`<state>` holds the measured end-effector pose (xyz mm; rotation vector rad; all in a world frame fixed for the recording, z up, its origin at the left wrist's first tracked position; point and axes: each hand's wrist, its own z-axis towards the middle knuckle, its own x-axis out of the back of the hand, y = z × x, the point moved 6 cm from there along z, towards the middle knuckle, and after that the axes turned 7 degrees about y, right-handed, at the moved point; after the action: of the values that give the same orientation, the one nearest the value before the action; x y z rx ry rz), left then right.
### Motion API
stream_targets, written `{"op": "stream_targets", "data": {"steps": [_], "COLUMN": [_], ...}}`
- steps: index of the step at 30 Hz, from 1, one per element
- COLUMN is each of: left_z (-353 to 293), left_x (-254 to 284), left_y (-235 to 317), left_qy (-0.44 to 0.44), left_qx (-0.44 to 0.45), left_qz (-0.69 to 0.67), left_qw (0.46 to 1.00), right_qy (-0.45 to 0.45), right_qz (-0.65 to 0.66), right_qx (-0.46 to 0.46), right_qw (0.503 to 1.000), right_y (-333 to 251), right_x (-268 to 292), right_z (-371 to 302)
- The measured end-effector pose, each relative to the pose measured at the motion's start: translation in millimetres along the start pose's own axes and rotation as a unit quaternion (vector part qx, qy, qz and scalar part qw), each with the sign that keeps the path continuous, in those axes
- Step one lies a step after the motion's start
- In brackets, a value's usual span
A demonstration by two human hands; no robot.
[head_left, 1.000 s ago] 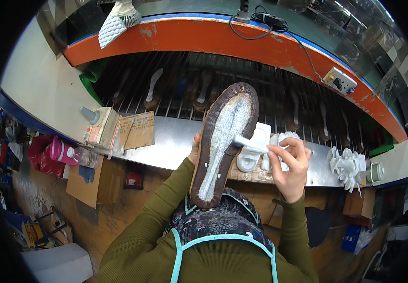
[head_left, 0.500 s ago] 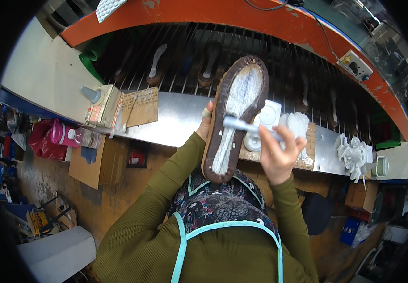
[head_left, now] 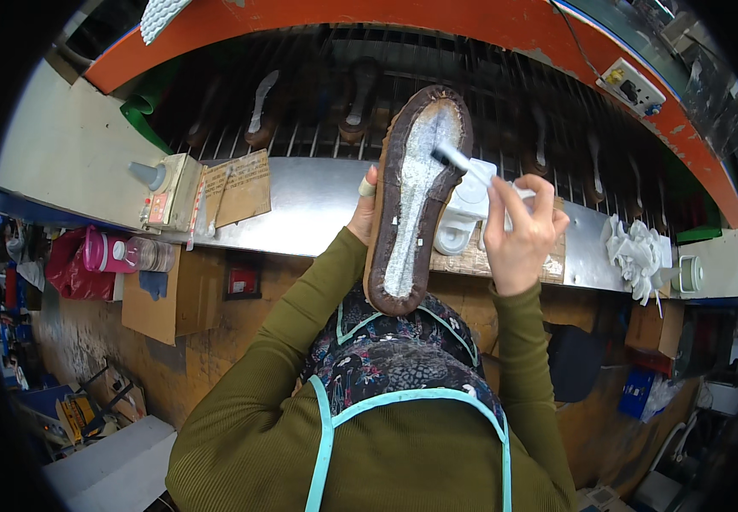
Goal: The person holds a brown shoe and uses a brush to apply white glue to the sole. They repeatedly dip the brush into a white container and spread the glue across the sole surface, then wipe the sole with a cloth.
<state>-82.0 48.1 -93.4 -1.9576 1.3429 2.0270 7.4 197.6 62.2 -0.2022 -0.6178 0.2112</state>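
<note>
A brown shoe upper stands upright in front of me, its underside facing me, with a whitish middle strip framed by a brown folded rim. My left hand grips it along the left edge; a wrap covers the thumb, and the other fingers are hidden behind the shoe. Between the fingertips of my right hand is a small brush with a pale handle. Its dark tip is at the right side of the shoe's forefoot; whether it touches cannot be made out. Behind the brush sit white plastic containers on cardboard.
Beyond the metal ledge, a dark barred rack bears several more shoes under an orange frame. A cardboard piece and a box with a grey nozzle lie left. Crumpled white gloves hang at right.
The brush has moved up from the shoe's narrow waist to its forefoot, my right hand shifting slightly right. My left hand keeps its hold on the shoe. The view has shifted a little.
</note>
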Motion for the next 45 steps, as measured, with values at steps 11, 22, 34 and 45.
{"op": "stream_targets", "data": {"steps": [11, 22, 34, 45], "left_z": [-12, -41, -39, -47], "left_x": [62, 104, 125, 115], "left_y": [16, 56, 78, 79], "left_qy": [0.031, 0.168, -0.131, 0.035], "left_qx": [-0.094, -0.135, -0.010, -0.135], "left_qz": [-0.029, -0.111, -0.140, -0.113], "left_qw": [0.995, 0.970, 0.981, 0.984], "right_qy": [-0.184, -0.206, -0.129, -0.242], "right_qz": [0.170, -0.118, 0.042, 0.130], "right_qx": [-0.380, -0.114, -0.306, -0.333], "right_qw": [0.891, 0.965, 0.942, 0.902], "right_y": [94, 105, 282, 291], "right_x": [-9, -90, -118, -156], "right_z": [-173, -185, -125, -103]}}
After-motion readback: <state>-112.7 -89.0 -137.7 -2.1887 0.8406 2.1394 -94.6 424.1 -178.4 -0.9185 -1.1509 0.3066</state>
